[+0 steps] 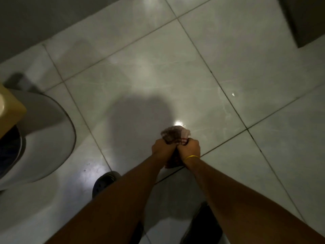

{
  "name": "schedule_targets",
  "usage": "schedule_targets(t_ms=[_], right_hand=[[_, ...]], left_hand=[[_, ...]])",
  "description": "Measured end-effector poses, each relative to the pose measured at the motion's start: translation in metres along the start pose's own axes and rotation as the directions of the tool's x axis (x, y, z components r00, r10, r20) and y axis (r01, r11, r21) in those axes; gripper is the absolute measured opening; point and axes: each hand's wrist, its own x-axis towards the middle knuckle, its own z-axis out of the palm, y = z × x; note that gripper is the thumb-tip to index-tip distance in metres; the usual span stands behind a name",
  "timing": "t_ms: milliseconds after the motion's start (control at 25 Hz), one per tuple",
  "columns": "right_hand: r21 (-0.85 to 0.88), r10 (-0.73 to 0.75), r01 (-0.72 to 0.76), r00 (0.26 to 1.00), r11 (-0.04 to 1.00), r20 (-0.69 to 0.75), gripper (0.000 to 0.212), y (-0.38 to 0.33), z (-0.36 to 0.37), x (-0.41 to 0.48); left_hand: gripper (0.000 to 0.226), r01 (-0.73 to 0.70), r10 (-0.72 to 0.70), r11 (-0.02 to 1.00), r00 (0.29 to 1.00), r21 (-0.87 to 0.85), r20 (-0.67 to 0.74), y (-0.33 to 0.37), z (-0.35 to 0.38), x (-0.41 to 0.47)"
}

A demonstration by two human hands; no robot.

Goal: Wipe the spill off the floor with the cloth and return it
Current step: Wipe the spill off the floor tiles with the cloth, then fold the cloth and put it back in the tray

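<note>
A bunched brownish cloth (175, 135) with pale and red stripes is held out in front of me above the tiled floor (158, 76). My left hand (162, 147) and my right hand (190, 148) are side by side, both closed around the cloth's lower part. A yellow band circles the right wrist. Faint wet streaks (224, 110) and a small bright droplet (233, 94) show on the tile to the right of the cloth. A bright glare spot sits just beyond the cloth.
A round grey table edge (58, 131) juts in at the left, with a yellow box (10, 111) on it. A dark sandal (104, 181) shows below my left arm. A dark cabinet corner (309, 22) stands at the top right. A dark wall runs along the top left.
</note>
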Motion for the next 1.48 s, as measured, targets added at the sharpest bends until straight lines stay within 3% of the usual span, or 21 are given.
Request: schedule_targets(t_ms=[120, 280, 440, 520, 640, 720, 800, 920, 1160, 1240, 1320, 1440, 1480], right_hand=[[0.174, 0.022, -0.039, 0.995, 0.984, 0.099, 0.035, -0.017, -0.034, -0.033], [0.342, -0.047, 0.016, 0.995, 0.939, 0.083, 0.054, -0.039, -0.115, -0.103], [0.463, -0.203, 0.138, 0.974, 0.876, 0.095, 0.071, -0.071, -0.234, -0.205], [0.434, -0.282, 0.232, 0.958, 0.871, 0.052, 0.061, -0.088, -0.291, -0.251], [0.406, -0.349, 0.34, 0.936, 0.848, -0.054, 0.052, -0.11, -0.382, -0.326], [0.372, -0.378, 0.399, 0.916, 0.838, -0.13, 0.055, -0.124, -0.434, -0.373], [0.354, -0.425, 0.467, 0.884, 0.811, -0.192, 0.059, -0.145, -0.47, -0.409], [0.335, -0.482, 0.535, 0.845, 0.776, -0.232, 0.069, -0.196, -0.498, -0.448], [0.163, -0.646, 0.67, 0.742, 0.724, -0.18, 0.081, -0.341, -0.438, -0.464], [0.085, -0.697, 0.707, 0.706, 0.702, -0.121, 0.084, -0.389, -0.385, -0.453], [0.003, -0.735, 0.736, 0.677, 0.677, -0.029, 0.087, -0.436, -0.316, -0.437], [-0.081, -0.755, 0.771, 0.635, 0.632, 0.16, 0.088, -0.488, -0.195, -0.408], [-0.107, -0.758, 0.789, 0.612, 0.605, 0.227, 0.087, -0.498, -0.157, -0.398]], left_hand=[[0.039, -0.048, 0.049, 0.995, 0.999, -0.09, 0.005, 0.029, -0.024, -0.041], [0.073, -0.157, 0.177, 0.978, 0.972, -0.135, 0.154, 0.085, -0.062, -0.128], [0.042, -0.375, 0.367, 0.927, 0.897, -0.015, 0.245, 0.162, -0.094, -0.256], [0.038, -0.451, 0.428, 0.892, 0.862, 0.024, 0.272, 0.201, -0.102, -0.319], [0.035, -0.583, 0.539, 0.81, 0.784, 0.065, 0.307, 0.259, -0.107, -0.42], [0.032, -0.71, 0.653, 0.696, 0.688, 0.109, 0.316, 0.289, -0.113, -0.475], [0.041, -0.815, 0.761, 0.57, 0.572, 0.108, 0.306, 0.313, -0.124, -0.518], [0.061, -0.858, 0.829, 0.5, 0.514, 0.12, 0.221, 0.34, -0.156, -0.558], [0.072, -0.903, 0.906, 0.414, 0.421, 0.117, 0.047, 0.347, -0.3, -0.529], [0.077, -0.888, 0.899, 0.433, 0.437, 0.154, -0.011, 0.329, -0.357, -0.495], [0.082, -0.835, 0.862, 0.504, 0.501, 0.22, -0.075, 0.3, -0.416, -0.448], [0.092, -0.623, 0.716, 0.679, 0.678, 0.389, -0.165, 0.234, -0.491, -0.367], [0.095, -0.582, 0.686, 0.708, 0.702, 0.399, -0.192, 0.209, -0.508, -0.341]])
